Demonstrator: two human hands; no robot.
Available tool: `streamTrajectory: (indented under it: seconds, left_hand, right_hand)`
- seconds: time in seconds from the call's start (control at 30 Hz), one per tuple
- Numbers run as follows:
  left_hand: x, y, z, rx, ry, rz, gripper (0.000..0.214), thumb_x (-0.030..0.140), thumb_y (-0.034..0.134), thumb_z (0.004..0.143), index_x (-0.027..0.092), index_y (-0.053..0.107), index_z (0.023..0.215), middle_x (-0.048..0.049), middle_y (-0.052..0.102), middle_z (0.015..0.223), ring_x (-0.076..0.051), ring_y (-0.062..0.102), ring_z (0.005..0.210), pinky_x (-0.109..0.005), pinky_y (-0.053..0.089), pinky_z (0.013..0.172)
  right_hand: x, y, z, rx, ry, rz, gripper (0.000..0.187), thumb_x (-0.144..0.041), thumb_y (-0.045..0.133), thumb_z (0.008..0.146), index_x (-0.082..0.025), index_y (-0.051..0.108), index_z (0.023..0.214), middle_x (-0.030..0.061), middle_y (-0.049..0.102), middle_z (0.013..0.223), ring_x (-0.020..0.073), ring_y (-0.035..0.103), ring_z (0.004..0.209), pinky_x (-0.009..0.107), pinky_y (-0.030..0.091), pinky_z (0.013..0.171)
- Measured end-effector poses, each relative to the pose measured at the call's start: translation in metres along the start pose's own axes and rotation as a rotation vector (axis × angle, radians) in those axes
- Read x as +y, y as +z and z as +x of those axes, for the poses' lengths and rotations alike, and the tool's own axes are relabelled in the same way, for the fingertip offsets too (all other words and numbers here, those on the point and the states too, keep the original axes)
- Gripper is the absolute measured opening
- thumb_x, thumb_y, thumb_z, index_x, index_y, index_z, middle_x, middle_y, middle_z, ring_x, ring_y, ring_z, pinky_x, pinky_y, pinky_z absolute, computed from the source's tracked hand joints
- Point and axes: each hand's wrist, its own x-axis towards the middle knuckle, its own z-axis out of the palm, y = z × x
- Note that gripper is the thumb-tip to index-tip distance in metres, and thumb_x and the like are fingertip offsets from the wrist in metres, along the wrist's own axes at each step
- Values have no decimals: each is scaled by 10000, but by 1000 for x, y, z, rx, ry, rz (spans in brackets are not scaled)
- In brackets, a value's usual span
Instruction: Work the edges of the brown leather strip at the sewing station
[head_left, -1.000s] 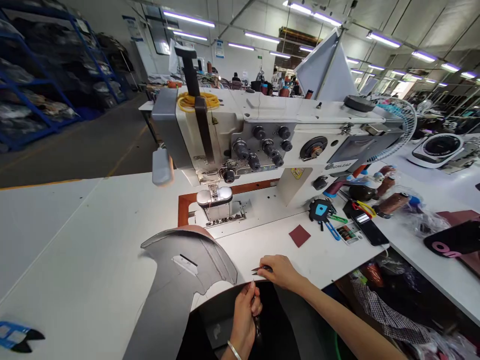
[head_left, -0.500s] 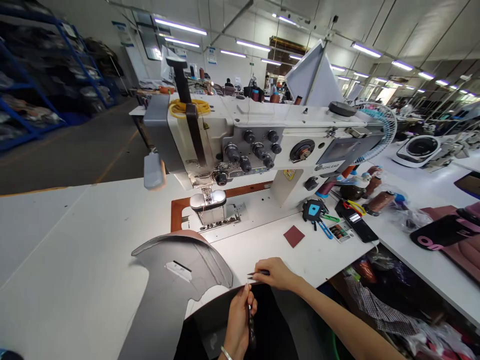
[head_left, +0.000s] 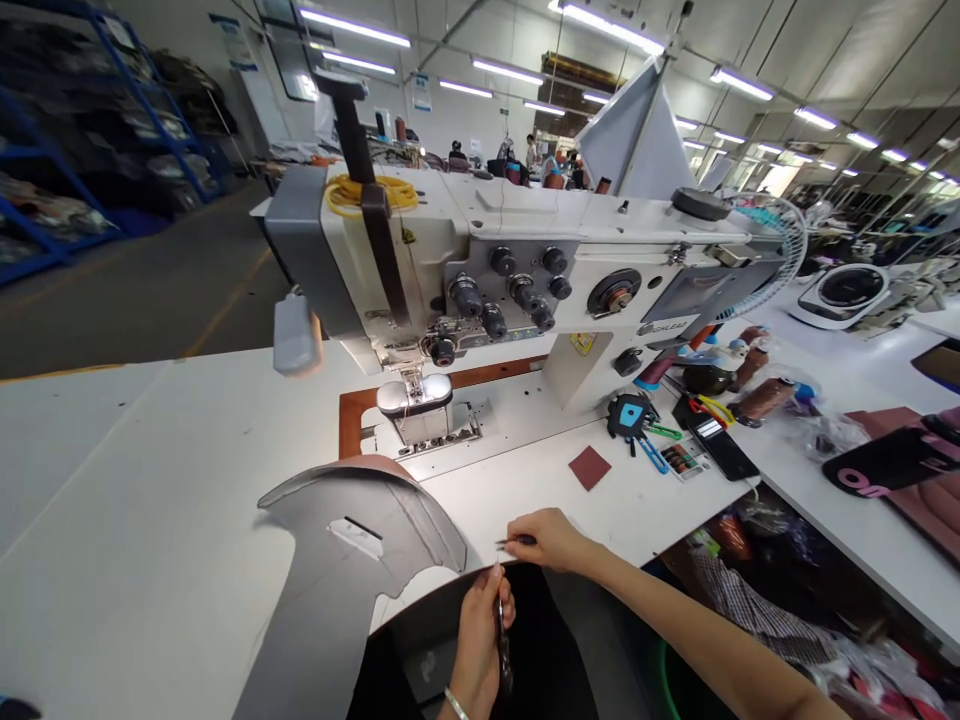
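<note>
My right hand (head_left: 551,540) is closed around small dark thread snips (head_left: 526,540), their pointed tips toward the left at the table's front edge. Just below, my left hand (head_left: 482,615) grips a long, dark, glossy piece (head_left: 503,645) that hangs down below the fist. Something thin and pale sticks up from the left fingertips, close beneath the snips; its kind is too small to make out. Left of both hands lies a curved grey sewn panel (head_left: 337,560) with a white label (head_left: 355,538), partly over the table edge. Neither hand touches it.
A sewing machine (head_left: 510,290) stands behind the hands, its post bed (head_left: 415,395) beyond the panel. To the right lie a maroon square (head_left: 589,467), a tape measure (head_left: 628,414), a blue cutter (head_left: 655,455), a phone (head_left: 720,442) and thread spools (head_left: 765,400).
The camera view has shifted slightly. Both hands keep almost the same position and grip, the snips still just above the left fingertips.
</note>
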Motion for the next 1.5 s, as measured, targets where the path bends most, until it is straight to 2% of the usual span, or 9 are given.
streamTrajectory:
  seconds: [0.17, 0.37, 0.53, 0.7, 0.9, 1.03, 1.17, 1.4, 1.5]
  left_hand:
    - [-2, 3, 1, 24, 3, -70, 688, 617, 939, 319, 151, 564, 658, 49, 513, 539, -44, 368, 448, -183, 308, 390]
    - [-4, 2, -2, 23, 15, -109, 671, 579, 956, 343, 145, 594, 704, 36, 549, 592, -47, 399, 478, -177, 333, 400]
    - [-3, -1, -4, 34, -3, -108, 702, 603, 951, 334, 130, 600, 715, 32, 555, 628, -29, 388, 467, -167, 311, 395]
    - [1, 0, -6, 14, -7, -81, 653, 577, 945, 356, 149, 556, 659, 57, 488, 554, -41, 396, 454, -166, 290, 396]
    - [4, -1, -8, 19, -14, -15, 590, 566, 918, 419, 167, 525, 603, 60, 461, 501, -70, 454, 473, -178, 363, 458]
    - [6, -1, -8, 10, -19, 11, 586, 563, 914, 411, 175, 503, 564, 62, 443, 466, -69, 436, 450, -181, 348, 452]
    - [6, -1, -7, 8, -33, 4, 613, 573, 908, 409, 179, 454, 529, 59, 445, 461, -54, 413, 432, -175, 333, 432]
    - [2, -2, -6, -4, -60, -70, 592, 503, 937, 417, 166, 505, 642, 82, 459, 517, -26, 380, 428, -145, 282, 407]
    - [-1, -3, -5, -15, -58, -106, 627, 527, 945, 406, 161, 497, 647, 84, 461, 528, -11, 338, 419, -143, 256, 395]
  right_hand:
    - [-2, -4, 0, -17, 27, 71, 126, -280, 660, 834, -203, 681, 736, -51, 601, 654, 84, 449, 623, 219, 267, 619]
    - [-2, -4, -2, 4, 19, -2, 135, -269, 641, 855, -198, 681, 747, -37, 624, 692, 94, 458, 649, 230, 267, 627]
    - [-2, 0, -1, 5, 22, 69, 98, -267, 675, 829, -207, 694, 754, -51, 619, 684, 84, 472, 639, 221, 277, 624]
    - [-3, 2, -3, 44, 19, 20, 128, -261, 646, 853, -198, 677, 747, -39, 646, 722, 92, 468, 650, 232, 275, 630]
    - [1, 7, -3, 33, -6, 16, 126, -299, 654, 860, -209, 679, 775, -32, 668, 758, 100, 496, 672, 236, 271, 632]
    - [-1, 7, -2, 37, 31, -22, 143, -294, 628, 877, -209, 672, 771, -28, 677, 763, 102, 490, 664, 243, 262, 629]
    - [-3, 5, -2, 2, -7, -37, 131, -296, 642, 873, -212, 678, 780, -29, 689, 775, 104, 513, 685, 239, 273, 636]
    - [-3, 3, -2, -22, -44, -80, 121, -291, 646, 889, -209, 688, 810, -27, 706, 804, 111, 537, 715, 243, 280, 641]
    - [-3, 4, -3, -30, -68, -121, 126, -308, 643, 896, -213, 683, 823, -26, 708, 816, 113, 541, 720, 256, 263, 636]
